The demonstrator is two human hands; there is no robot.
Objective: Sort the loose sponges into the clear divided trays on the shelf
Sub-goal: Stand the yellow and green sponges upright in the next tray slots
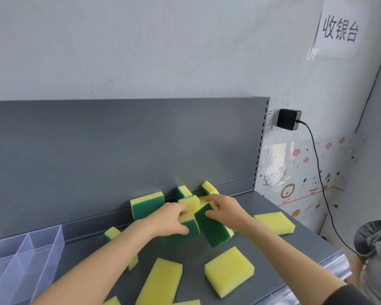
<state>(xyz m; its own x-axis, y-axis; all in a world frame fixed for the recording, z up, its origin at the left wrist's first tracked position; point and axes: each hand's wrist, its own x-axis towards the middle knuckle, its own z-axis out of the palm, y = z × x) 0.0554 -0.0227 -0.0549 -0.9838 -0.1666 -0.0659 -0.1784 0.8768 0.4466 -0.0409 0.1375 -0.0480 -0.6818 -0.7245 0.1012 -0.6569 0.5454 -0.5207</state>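
Note:
Several yellow-and-green sponges lie scattered on the grey shelf [273,245]. My left hand [167,219] grips one sponge [190,225], thumb under its green side. Just to the right, my right hand [224,209] holds a tilted sponge [213,227] with its green face toward me. More sponges lean against the back panel: one [146,204] at the left, two [184,192] behind my hands. A clear divided tray [31,258] stands at the shelf's left end, its visible compartments holding nothing.
Loose sponges lie yellow side up near the front [229,271], [161,280] and at the right [275,223]. The grey back panel [119,150] rises behind. A black plug adapter [288,119] with a cable hangs on the wall to the right.

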